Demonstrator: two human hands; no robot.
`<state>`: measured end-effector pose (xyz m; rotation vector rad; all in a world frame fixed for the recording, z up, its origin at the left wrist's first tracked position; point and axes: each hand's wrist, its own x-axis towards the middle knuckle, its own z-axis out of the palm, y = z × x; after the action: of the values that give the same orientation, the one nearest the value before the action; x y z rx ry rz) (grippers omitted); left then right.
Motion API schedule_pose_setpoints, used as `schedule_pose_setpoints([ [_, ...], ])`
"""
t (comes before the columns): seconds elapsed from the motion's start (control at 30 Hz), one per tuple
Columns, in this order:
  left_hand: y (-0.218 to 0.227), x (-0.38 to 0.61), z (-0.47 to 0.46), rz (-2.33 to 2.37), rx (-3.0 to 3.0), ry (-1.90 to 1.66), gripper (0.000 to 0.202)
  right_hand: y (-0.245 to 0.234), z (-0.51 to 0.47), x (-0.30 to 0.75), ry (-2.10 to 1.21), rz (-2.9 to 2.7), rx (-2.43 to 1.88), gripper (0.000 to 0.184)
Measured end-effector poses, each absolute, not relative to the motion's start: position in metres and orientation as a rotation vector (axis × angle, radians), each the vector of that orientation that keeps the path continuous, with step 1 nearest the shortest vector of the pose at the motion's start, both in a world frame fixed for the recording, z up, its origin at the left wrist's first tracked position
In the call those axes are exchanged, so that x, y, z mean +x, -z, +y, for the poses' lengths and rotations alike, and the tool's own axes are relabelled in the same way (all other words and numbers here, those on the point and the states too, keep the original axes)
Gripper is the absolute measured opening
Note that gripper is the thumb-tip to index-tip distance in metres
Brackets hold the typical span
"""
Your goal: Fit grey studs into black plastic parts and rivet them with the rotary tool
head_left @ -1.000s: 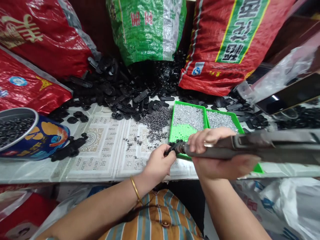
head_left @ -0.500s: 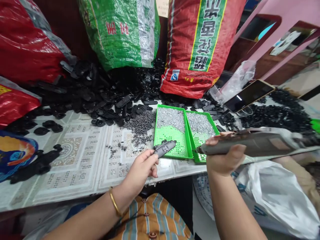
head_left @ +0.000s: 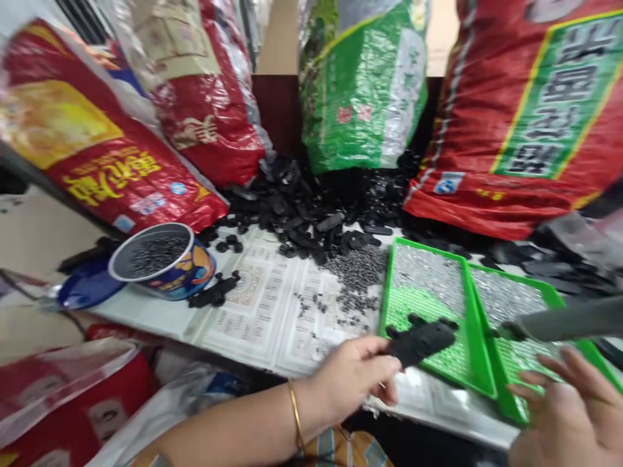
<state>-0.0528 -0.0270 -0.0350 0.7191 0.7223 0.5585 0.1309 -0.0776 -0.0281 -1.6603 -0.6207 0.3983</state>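
Observation:
My left hand pinches one end of a long black plastic part with small knobs sticking out at its sides. The part is held over the near end of a green tray that contains small silvery pieces. At the right edge, a grey electric screwdriver lies level, its tip pointing left over a second green tray. Just below the screwdriver is my right hand, blurred, its fingers apart and seemingly off the tool. The screwdriver's rear end is out of view.
Small dark pieces are heaped left of the trays. Behind them black plastic parts lie piled below a green sack and a red sack. A tub of dark pieces and a similar black part sit at left.
The view has swung left, bringing the tub into sight. The black part has turned in my left hand. My right hand has loosened from the screwdriver and dropped below it.

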Motion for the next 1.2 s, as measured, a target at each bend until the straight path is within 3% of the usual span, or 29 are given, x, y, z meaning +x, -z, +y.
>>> schedule_pose_setpoints([
  [0.13,0.039,-0.062,-0.025,0.690,0.788,-0.545,0.031,0.025,-0.058,0.099,-0.986,-0.630,-1.561,0.054],
  [0.33,0.034,-0.097,-0.010,0.489,0.624,-0.552,0.046,0.021,-0.014,0.070,-1.288,-1.052,-1.519,0.052],
  [0.47,0.028,-0.134,0.011,0.750,0.689,-0.693,0.037,0.018,0.028,0.039,-1.081,-1.511,-1.514,0.043],
  [0.6,0.026,-0.186,0.047,1.302,0.828,-1.186,0.026,0.024,0.081,-0.012,-0.659,-1.996,-1.495,0.035],
  [0.73,0.025,-0.234,0.100,1.599,0.890,-1.491,0.030,0.040,0.121,-0.059,-0.419,-2.314,-1.477,0.041],
  [1.03,0.050,-0.209,0.150,1.435,0.928,-1.372,0.015,0.051,0.115,-0.036,-0.355,-2.407,-1.522,0.030],
  [1.2,0.048,-0.168,0.130,1.253,0.921,-1.334,0.020,0.045,0.095,-0.008,-0.365,-2.227,-1.621,0.028],
])
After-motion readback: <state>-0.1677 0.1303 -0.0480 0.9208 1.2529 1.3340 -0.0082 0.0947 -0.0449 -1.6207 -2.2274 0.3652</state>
